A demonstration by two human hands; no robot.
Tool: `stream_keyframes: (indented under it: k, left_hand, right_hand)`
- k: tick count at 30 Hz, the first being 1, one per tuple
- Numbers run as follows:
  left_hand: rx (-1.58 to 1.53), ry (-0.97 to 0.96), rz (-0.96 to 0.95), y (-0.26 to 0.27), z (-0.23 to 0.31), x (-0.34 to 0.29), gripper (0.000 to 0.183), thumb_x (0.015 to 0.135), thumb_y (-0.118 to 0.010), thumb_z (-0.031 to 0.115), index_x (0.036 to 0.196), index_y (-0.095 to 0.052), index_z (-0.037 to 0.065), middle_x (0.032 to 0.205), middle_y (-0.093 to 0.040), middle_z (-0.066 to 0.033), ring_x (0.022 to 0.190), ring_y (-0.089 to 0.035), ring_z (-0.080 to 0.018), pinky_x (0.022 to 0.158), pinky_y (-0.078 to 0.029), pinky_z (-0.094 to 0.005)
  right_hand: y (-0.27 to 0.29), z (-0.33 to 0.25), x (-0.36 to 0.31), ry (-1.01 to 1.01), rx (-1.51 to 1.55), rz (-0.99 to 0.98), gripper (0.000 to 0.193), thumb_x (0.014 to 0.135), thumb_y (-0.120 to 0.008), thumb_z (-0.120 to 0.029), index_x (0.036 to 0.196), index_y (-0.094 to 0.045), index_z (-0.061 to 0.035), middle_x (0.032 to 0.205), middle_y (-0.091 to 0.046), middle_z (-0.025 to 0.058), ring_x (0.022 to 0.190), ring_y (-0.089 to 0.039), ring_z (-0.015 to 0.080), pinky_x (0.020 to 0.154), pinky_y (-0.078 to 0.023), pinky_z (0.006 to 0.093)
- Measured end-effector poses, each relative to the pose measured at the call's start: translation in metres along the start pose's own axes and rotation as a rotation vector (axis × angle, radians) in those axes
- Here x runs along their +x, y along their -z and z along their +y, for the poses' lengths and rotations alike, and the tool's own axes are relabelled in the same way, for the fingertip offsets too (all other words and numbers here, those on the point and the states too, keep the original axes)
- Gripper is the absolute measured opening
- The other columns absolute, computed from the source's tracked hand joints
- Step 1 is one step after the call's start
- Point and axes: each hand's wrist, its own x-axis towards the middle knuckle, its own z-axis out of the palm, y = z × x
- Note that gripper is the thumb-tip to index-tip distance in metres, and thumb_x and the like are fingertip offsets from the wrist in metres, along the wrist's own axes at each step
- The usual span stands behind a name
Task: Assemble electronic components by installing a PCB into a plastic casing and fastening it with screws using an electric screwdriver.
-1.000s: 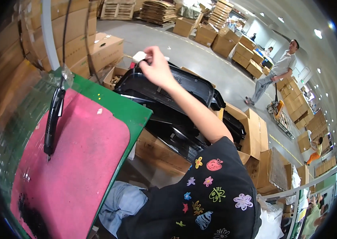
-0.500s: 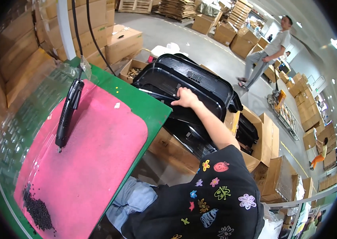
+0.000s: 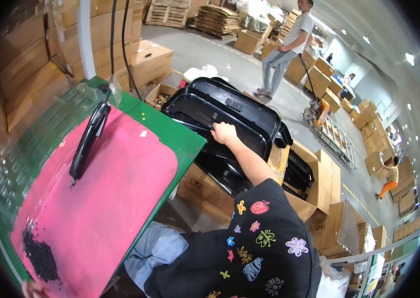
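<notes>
My right hand (image 3: 225, 133) reaches out over a stack of glossy black plastic shells (image 3: 190, 105), its fingers closed on the edge of one black plastic shell. The fingertips are partly hidden against the dark plastic. At the lower left, a small part of my left hand (image 3: 35, 289) shows at the picture's rim, beside a pile of small black screws (image 3: 41, 260); its fingers are blurred and cut off. The pile lies on a pink mat (image 3: 115, 198) covering the green table. A black electric screwdriver (image 3: 90, 139) rests across the mat's far part, with its cable running up.
The green table (image 3: 182, 139) ends close to the shells. An open carton (image 3: 326, 181) with black parts stands to the right, another small carton (image 3: 159, 95) beyond the table. Stacked cartons (image 3: 110, 39) rise behind. One person (image 3: 289, 44) stands by a pallet truck (image 3: 324, 119).
My left hand has come into view at the lower left. My right hand stays at the black shells. The view has shifted slightly, and the standing person has moved left with the pallet truck.
</notes>
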Motion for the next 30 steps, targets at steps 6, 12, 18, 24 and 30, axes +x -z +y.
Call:
stream_keyframes:
  k: [6, 12, 18, 24, 30]
  left_hand:
    - [0.295, -1.008, -0.792, -0.123, 0.100, 0.009, 0.024, 0.055, -0.058, -0.003, 0.072, -0.041, 0.001, 0.090, -0.062, -0.0191, 0.071, -0.062, -0.0352, 0.056, -0.044, -0.0405]
    - [0.155, -0.824, -0.974, -0.109, 0.172, 0.031, 0.032, 0.085, -0.057, 0.000, 0.117, -0.058, -0.003, 0.107, -0.061, -0.0245, 0.084, -0.064, -0.0295, 0.067, -0.053, -0.0381]
    - [0.313, -0.783, -0.931, -0.030, 0.236, 0.025, 0.044, 0.086, -0.060, 0.004, 0.127, -0.047, -0.001, 0.114, -0.058, -0.0248, 0.083, -0.065, -0.0309, 0.067, -0.054, -0.0372]
    - [0.441, -0.800, -0.929, 0.037, 0.296, -0.012, 0.058, 0.086, -0.063, 0.007, 0.136, -0.035, 0.000, 0.121, -0.056, -0.0251, 0.083, -0.065, -0.0322, 0.067, -0.054, -0.0364]
    - [0.532, -0.836, -0.937, 0.095, 0.330, -0.054, 0.071, 0.086, -0.065, 0.010, 0.144, -0.026, 0.002, 0.127, -0.054, -0.0253, 0.082, -0.066, -0.0333, 0.066, -0.055, -0.0356]
  right_hand:
    - [0.040, -0.014, -0.016, 0.092, 0.125, 0.168, 0.024, 0.092, -0.053, -0.033, 0.096, -0.060, -0.0102, 0.092, -0.069, 0.0188, 0.086, -0.067, 0.0387, 0.074, -0.054, 0.0514]
    - [0.105, -0.026, -0.046, 0.214, 0.387, 0.578, 0.025, 0.092, -0.060, -0.022, 0.080, -0.055, -0.0014, 0.064, -0.058, 0.0238, 0.061, -0.062, 0.0420, 0.053, -0.045, 0.0478]
    - [0.221, -0.073, -0.138, 0.612, 0.404, 0.455, 0.028, 0.090, -0.064, -0.013, 0.073, -0.047, 0.0005, 0.059, -0.048, 0.0186, 0.054, -0.053, 0.0383, 0.049, -0.040, 0.0428]
    - [0.281, -0.126, -0.248, 1.119, 0.158, 0.248, 0.022, 0.086, -0.066, -0.012, 0.075, -0.049, -0.0055, 0.069, -0.051, 0.0115, 0.054, -0.057, 0.0321, 0.048, -0.046, 0.0409]
    - [0.308, -0.162, -0.338, 1.490, -0.036, 0.029, 0.016, 0.074, -0.060, -0.012, 0.083, -0.047, -0.0078, 0.076, -0.050, 0.0062, 0.064, -0.063, 0.0234, 0.047, -0.051, 0.0352]
